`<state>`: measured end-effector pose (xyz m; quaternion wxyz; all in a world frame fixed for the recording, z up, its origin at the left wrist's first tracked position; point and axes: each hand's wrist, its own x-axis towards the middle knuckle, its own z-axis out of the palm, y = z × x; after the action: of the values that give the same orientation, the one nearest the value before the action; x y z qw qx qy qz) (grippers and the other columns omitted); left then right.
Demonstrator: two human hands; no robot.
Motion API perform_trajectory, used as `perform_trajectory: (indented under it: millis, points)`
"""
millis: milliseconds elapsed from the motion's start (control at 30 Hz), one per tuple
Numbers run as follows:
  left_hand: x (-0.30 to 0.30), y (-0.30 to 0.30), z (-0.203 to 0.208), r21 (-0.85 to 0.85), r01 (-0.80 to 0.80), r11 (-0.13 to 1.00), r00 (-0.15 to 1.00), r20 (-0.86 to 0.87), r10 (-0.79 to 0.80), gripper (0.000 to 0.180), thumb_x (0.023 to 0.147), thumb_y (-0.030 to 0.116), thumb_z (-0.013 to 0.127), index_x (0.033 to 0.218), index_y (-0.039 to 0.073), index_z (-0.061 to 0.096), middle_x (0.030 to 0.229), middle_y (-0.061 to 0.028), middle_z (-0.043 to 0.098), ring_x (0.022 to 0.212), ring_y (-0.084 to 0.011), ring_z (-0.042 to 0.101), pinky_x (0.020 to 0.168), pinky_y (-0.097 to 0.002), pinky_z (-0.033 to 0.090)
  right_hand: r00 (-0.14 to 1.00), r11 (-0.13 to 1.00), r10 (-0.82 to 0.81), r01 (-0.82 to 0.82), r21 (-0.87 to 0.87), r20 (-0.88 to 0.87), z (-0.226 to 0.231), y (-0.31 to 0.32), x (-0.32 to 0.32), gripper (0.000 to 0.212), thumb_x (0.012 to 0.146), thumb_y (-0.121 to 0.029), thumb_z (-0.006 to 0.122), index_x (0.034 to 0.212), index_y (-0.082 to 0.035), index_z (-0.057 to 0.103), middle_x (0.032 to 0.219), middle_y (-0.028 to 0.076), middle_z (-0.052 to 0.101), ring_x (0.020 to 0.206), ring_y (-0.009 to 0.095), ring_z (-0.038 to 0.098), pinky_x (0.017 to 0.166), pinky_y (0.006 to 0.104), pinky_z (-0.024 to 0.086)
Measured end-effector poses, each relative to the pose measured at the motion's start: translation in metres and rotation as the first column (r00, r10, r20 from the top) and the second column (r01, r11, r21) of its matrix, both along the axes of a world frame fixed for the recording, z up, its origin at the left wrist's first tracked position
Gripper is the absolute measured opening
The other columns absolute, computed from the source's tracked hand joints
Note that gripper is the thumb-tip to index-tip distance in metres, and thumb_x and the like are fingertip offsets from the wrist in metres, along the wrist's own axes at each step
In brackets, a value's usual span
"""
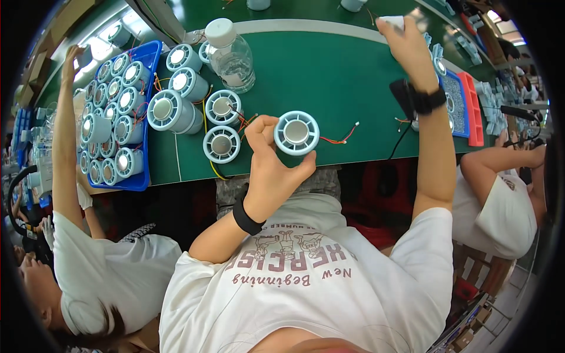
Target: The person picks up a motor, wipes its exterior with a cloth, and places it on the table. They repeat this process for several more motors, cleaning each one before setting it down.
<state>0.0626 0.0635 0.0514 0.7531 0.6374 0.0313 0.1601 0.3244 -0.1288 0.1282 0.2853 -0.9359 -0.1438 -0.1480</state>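
Note:
My left hand (272,156) grips a round light-blue motor housing (297,133) by its rim, thumb on one side and fingers on the other. A silver disc fills the housing's middle, and a thin red wire (336,141) with a small white plug trails from it to the right. My right hand (410,54) is stretched out to the far right of the table. Its fingers are closed around a small white object (394,23), whose kind I cannot make out. Just left of my left hand, two similar housings (221,145) stand on the green table.
A blue tray (154,65) packed with several housings lies at the left, with more housings (169,110) beside it. A clear bottle with a white cap (220,33) stands behind. Red (471,109) and blue bins sit at the right. Co-workers sit on both sides, one arm (65,141) reaching over the left.

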Motion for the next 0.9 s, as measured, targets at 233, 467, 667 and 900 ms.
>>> perform_trajectory:
  millis: [233, 467, 667, 900]
  points:
    - [0.000, 0.013, 0.011, 0.542, -0.035, 0.840, 0.999, 0.035, 0.019, 0.068, 0.065, -0.009, 0.072, 0.127, 0.006, 0.049, 0.119, -0.0194, 0.053, 0.105, -0.0382, 0.056, 0.086, -0.0399, 0.051, 0.968, 0.906, -0.201, 0.126, -0.403, -0.151, -0.052, 0.009, 0.191, 0.084, 0.075, -0.062, 0.069, 0.129, 0.000, 0.052, 0.107, 0.019, 0.067, 0.097, 0.034, 0.065, 0.087, 0.0377, 0.050]
    - [-0.068, 0.039, 0.069, 0.712, -0.170, 0.682, 0.978, 0.037, 0.204, 0.070, 0.059, -0.005, 0.077, 0.124, 0.008, 0.055, 0.114, -0.0149, 0.055, 0.103, -0.0345, 0.053, 0.086, -0.0410, 0.046, 0.955, 0.869, -0.243, 0.137, -0.475, -0.169, -0.090, -0.014, 0.273, 0.094, 0.070, -0.063, 0.071, 0.139, -0.005, 0.045, 0.131, 0.019, 0.057, 0.119, 0.033, 0.057, 0.100, 0.0394, 0.044]
    - [-0.092, 0.090, 0.047, 0.844, -0.229, 0.485, 0.832, -0.089, 0.547, 0.070, 0.058, 0.000, 0.081, 0.123, 0.006, 0.056, 0.110, -0.0124, 0.058, 0.101, -0.0306, 0.052, 0.086, -0.0393, 0.043, 0.943, 0.839, -0.332, 0.303, -0.452, 0.015, -0.096, -0.028, 0.272, 0.089, 0.067, -0.065, 0.072, 0.130, -0.005, 0.054, 0.125, 0.018, 0.061, 0.114, 0.033, 0.060, 0.096, 0.0373, 0.046]
    - [-0.064, 0.120, -0.001, 0.871, -0.324, 0.370, 0.765, 0.011, 0.644, 0.074, 0.063, 0.004, 0.081, 0.130, 0.006, 0.051, 0.113, -0.0135, 0.056, 0.101, -0.0299, 0.053, 0.089, -0.0401, 0.041, 0.950, 0.862, -0.151, -0.008, -0.507, -0.273, -0.026, -0.014, 0.207, 0.087, 0.068, -0.065, 0.073, 0.120, 0.003, 0.062, 0.105, 0.015, 0.069, 0.094, 0.027, 0.066, 0.083, 0.0346, 0.048]
